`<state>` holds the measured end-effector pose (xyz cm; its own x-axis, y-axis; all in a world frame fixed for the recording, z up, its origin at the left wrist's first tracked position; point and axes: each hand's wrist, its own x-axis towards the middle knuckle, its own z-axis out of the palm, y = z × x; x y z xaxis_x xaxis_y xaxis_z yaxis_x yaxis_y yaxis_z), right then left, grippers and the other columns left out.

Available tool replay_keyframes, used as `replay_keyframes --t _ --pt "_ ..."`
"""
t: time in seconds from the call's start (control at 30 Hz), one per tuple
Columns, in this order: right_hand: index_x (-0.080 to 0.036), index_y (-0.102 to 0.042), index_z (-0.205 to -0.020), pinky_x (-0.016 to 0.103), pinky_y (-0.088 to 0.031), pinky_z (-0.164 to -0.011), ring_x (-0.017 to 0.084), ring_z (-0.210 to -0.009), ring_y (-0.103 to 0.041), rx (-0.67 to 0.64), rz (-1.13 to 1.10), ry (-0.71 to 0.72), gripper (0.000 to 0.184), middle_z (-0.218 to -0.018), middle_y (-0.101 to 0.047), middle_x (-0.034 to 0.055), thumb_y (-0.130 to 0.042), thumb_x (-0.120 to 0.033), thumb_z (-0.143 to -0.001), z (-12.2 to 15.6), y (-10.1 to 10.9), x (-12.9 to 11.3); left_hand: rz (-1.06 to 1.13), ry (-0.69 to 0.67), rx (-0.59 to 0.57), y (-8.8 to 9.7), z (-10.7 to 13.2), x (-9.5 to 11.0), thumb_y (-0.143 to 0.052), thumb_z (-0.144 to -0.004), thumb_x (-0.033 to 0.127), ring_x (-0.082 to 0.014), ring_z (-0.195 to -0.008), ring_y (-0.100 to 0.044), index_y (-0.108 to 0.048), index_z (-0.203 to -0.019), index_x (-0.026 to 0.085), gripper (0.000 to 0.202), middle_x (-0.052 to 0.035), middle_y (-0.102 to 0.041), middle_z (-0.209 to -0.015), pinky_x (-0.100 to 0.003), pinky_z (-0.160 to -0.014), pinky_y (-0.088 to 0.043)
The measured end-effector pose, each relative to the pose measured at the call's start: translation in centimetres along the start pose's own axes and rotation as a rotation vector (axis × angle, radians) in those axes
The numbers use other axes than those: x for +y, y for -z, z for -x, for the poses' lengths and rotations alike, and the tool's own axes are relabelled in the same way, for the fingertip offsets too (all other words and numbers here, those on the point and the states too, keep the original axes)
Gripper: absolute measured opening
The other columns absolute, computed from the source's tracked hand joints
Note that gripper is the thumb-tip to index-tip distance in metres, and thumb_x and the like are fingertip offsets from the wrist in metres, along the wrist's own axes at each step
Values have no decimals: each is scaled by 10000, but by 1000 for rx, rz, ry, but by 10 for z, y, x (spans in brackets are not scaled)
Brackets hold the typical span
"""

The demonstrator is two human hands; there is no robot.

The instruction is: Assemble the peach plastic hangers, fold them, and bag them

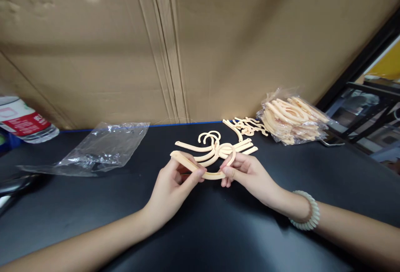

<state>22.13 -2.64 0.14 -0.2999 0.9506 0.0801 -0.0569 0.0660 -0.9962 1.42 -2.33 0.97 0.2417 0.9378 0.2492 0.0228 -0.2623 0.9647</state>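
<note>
My left hand (175,184) and my right hand (245,172) together hold one small cream plastic hanger (190,164) just above the black table (200,230). The left fingers pinch its left arm, and the right fingers grip its right end and hook. Both hands are closed on it. Right behind the hands, several more cream hangers (215,147) lie in a loose pile on the table. My right wrist wears a pale beaded bracelet (308,215).
A clear bag full of hangers (292,120) sits at the back right, with a few loose hangers (246,127) beside it. An empty clear plastic bag (100,149) lies at the left. A labelled bottle (25,122) lies far left. A cardboard wall (187,47) stands behind.
</note>
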Motion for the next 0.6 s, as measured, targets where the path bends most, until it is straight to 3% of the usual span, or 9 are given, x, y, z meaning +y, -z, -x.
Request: replay_keyframes --t 0.2,0.33,0.47,0.53,0.6 --pt "-172 -662 -781 226 -473 -505 89 -536 -519 28 48 53 234 -640 -573 -23 -751 -388 -769 0 -2 -3 104 116 33 0 -6 -1 -676 -843 282 -142 -774 -661 -551 -933 183 183 9 -656 -826 -234 -643 -589" --pt "-170 -653 -827 242 -517 -527 93 -532 -559 -26 -40 10 229 -667 -606 -18 -739 -376 -778 2 -7 0 157 207 -80 -5 -1 -1 -725 -805 263 -154 -806 -668 -478 -1148 220 425 -3 -684 -911 -279 -696 -595" --pt "-173 -649 -947 273 -556 -573 125 -591 -627 -51 -62 2 263 -728 -654 4 -719 -377 -796 0 -3 -1 213 294 -149 -9 3 1 -753 -777 283 -159 -743 -677 -533 -1058 183 371 -15 -712 -795 -292 -715 -578" --pt "-179 -651 -1016 277 -548 -561 137 -611 -635 -1 65 66 268 -760 -664 19 -654 -390 -851 -5 9 -6 232 302 -110 -9 3 2 -772 -761 284 -145 -715 -668 -562 -981 178 323 0 -701 -756 -279 -709 -572" --pt "-193 -655 -1068 295 -542 -602 159 -689 -646 78 339 194 258 -825 -681 45 -558 -380 -920 -14 30 -12 251 298 -75 -9 2 3 -781 -756 282 -142 -722 -666 -576 -935 180 291 8 -691 -759 -271 -700 -573"
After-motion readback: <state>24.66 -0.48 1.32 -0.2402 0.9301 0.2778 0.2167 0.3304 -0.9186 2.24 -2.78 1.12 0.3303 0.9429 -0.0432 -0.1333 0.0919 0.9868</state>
